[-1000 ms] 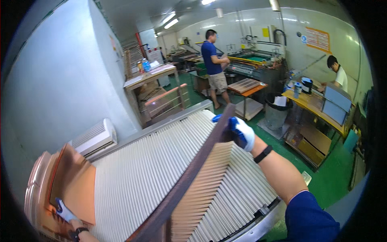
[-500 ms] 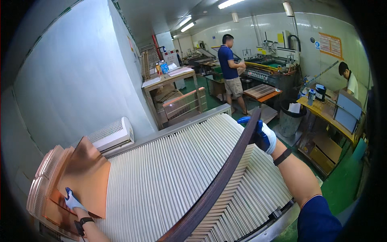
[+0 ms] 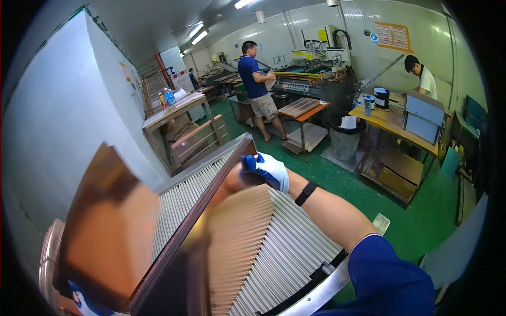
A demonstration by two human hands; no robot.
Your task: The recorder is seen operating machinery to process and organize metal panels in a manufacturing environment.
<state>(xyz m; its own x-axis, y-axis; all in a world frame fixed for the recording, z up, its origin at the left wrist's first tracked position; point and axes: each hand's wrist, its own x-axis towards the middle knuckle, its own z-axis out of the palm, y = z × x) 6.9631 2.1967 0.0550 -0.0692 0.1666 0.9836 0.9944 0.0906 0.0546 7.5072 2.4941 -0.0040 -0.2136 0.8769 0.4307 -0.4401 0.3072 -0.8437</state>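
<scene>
In front of me is a bed of pale parallel rods (image 3: 300, 247), like a roller conveyor. My right hand (image 3: 268, 169), in a white glove with blue fingers, is closed on the far upper corner of a dark-edged stack of copper panels (image 3: 182, 237). The stack stands tilted on edge over the rods, its face mirroring them. At lower left my left hand (image 3: 81, 303), gloved alike and partly cut off and blurred, grips the lower edge of a shiny copper sheet (image 3: 108, 221). This sheet leans upright, its outline smeared by motion.
More copper sheets (image 3: 50, 258) stand behind at far left. A metal rail (image 3: 208, 163) borders the rods. Beyond are a person in a dark blue shirt (image 3: 250, 79), a bin (image 3: 345, 139), a yellow table (image 3: 392, 126) and a seated-height co-worker (image 3: 424, 79) at right. A pale wall (image 3: 52, 100) rises left.
The view has swung right. The dark-edged stack has come left, closer to the copper sheet, still in my right hand. My left hand has lifted the copper sheet more upright.
</scene>
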